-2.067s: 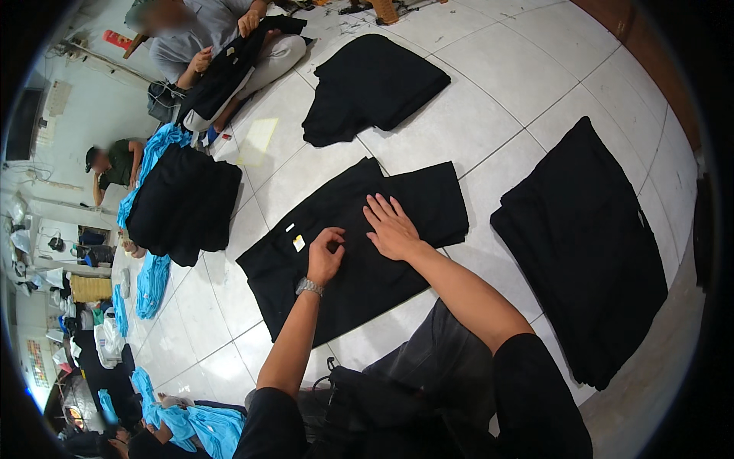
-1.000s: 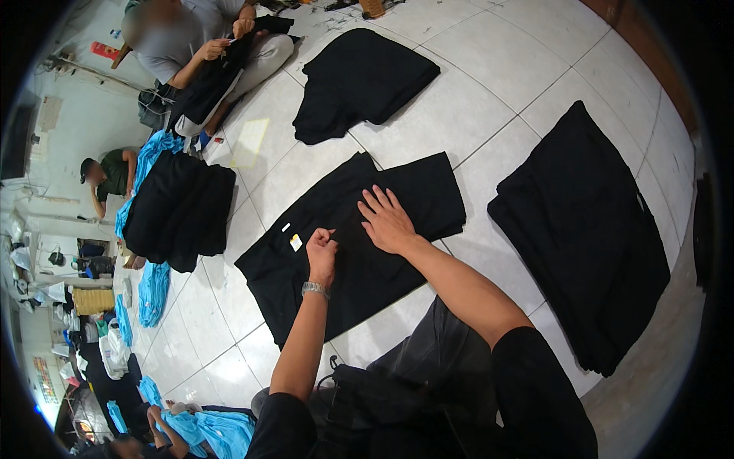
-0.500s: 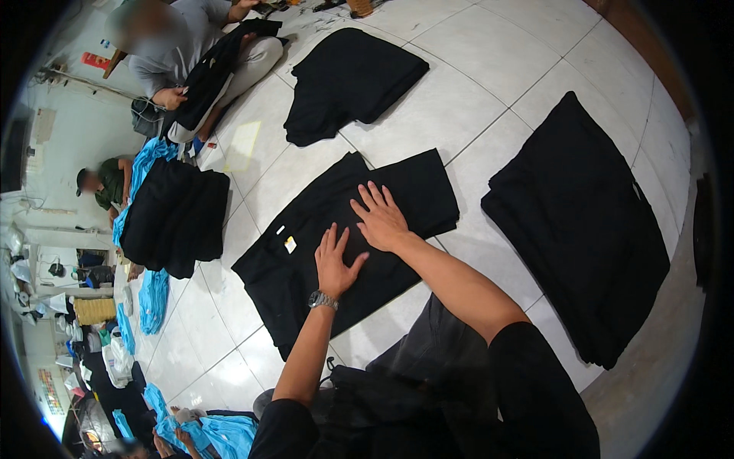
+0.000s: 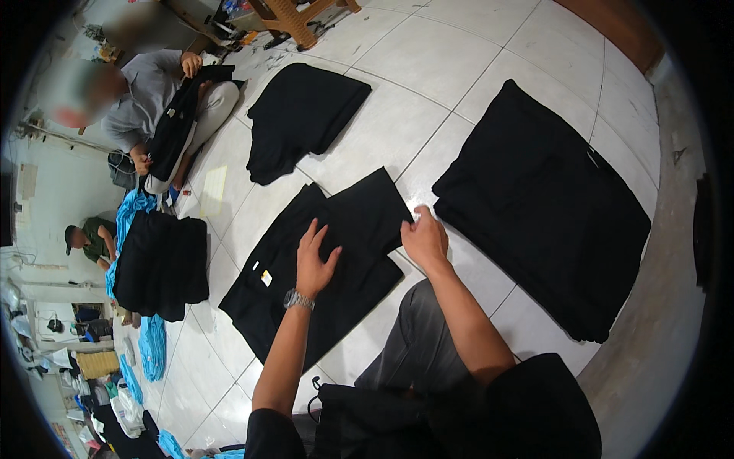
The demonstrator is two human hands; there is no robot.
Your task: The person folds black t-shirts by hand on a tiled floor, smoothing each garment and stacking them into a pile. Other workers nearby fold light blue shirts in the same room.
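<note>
A black garment [image 4: 336,291] lies spread on the tiled floor in front of me, with a small white and yellow tag near its left edge. Its right side ends in two flat, leg-like parts. My left hand [image 4: 313,264] rests on the middle of the cloth, fingers spread, a metal watch on its wrist. At the right edge of the upper leg-like part, my right hand [image 4: 426,239] is closed on the hem, thumb and fingers at the corner of the cloth.
A large black pile of cloth [image 4: 547,206] lies to the right, a folded black garment [image 4: 306,118] beyond. Further left stand a black stack [image 4: 162,264] and blue cloth [image 4: 152,348]. A seated person [image 4: 157,103] handles black cloth; another person [image 4: 93,239] sits behind. A brown stool [image 4: 294,19] stands far off.
My right hand has moved from lying flat on the cloth to the garment's right edge and closed there. My left hand stays on the cloth. The whole view has shifted.
</note>
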